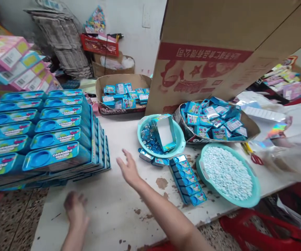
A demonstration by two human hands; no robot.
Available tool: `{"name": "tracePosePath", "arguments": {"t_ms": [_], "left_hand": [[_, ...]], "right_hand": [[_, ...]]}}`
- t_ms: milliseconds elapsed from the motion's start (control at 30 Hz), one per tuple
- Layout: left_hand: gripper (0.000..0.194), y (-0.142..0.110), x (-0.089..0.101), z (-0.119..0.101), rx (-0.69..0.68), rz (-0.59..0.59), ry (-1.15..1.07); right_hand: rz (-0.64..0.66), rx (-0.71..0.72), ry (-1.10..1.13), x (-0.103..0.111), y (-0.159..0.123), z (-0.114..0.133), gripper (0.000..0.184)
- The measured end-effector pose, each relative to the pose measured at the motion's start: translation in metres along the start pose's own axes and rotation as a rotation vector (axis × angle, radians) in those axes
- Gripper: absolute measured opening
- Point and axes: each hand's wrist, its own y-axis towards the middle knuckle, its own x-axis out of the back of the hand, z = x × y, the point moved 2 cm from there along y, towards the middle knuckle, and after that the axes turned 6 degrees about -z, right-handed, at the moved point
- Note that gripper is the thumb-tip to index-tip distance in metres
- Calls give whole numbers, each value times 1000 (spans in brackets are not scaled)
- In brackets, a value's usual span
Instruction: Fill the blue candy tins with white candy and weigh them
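Observation:
My right hand [129,170] hovers over the white table with fingers spread and nothing in them. It is between the tall stack of blue candy display boxes [59,132] on the left and the turquoise basin [182,146] of small blue lids. My left hand [76,207] is low over the table, just in front of the stack. It is smeared by motion, but its fingers look apart and hold nothing. A row of small blue tins [188,179] lies right of my right hand. Two more blue tins [153,158] lie against the basin, and folded blue cartons [166,132] stand in it.
A turquoise basin [256,190] of pale candies stands at the right. Behind are two cut cartons [251,127] [124,111] of small blue boxes and a large cardboard box [192,31]. Pink boxes [9,55] pile up at far left. A red stool [244,226] is below the right edge.

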Motion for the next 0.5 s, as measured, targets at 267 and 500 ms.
{"name": "tracePosePath", "arguments": {"t_ms": [267,500], "left_hand": [[48,-151,-50,131,17,839,340],[86,-270,-112,166,-17,1199,535]], "right_hand": [[-543,-127,-638,286,-83,-37,73],[-329,-453,-554,308,-108,-101,58]]}}
